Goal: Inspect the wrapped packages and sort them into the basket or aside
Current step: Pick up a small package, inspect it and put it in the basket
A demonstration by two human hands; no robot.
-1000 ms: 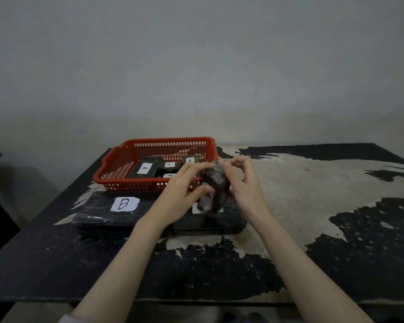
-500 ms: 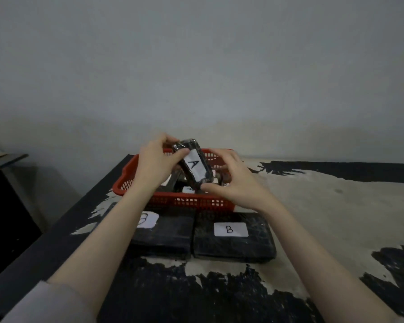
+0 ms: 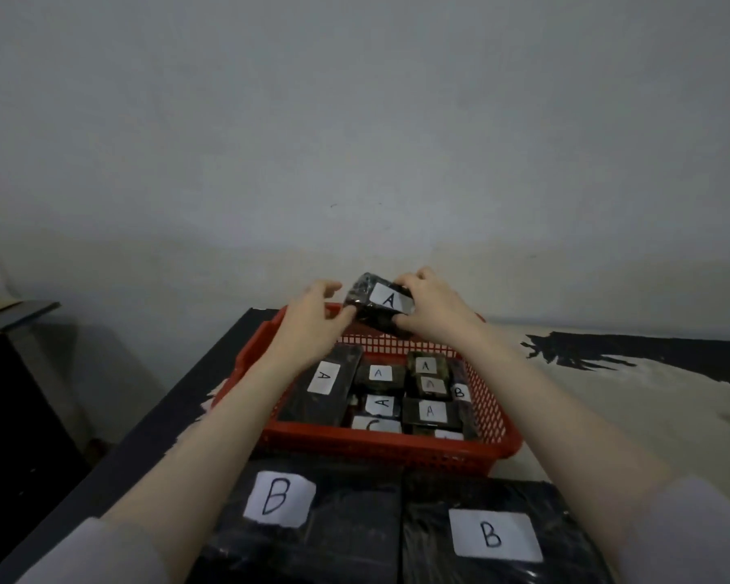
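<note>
I hold a small black wrapped package (image 3: 371, 307) with a white "A" label above the far side of the red basket (image 3: 380, 451). My right hand (image 3: 433, 309) grips its right end. The fingertips of my left hand (image 3: 312, 326) pinch its left end. Inside the basket lie several black wrapped packages (image 3: 428, 410), most labelled "A", one at the right side labelled "B". Two large black packages with "B" labels, one (image 3: 346, 520) on the left and one (image 3: 494, 537) on the right, lie side by side on the table in front of the basket.
The table (image 3: 628, 410) has a worn black and beige top that stretches to the right. A wall stands just behind the basket. A dark piece of furniture (image 3: 13, 398) stands to the left of the table.
The package has been turned so its "A" label faces me and carried forward over the basket's far side. My view has moved closer to the basket.
</note>
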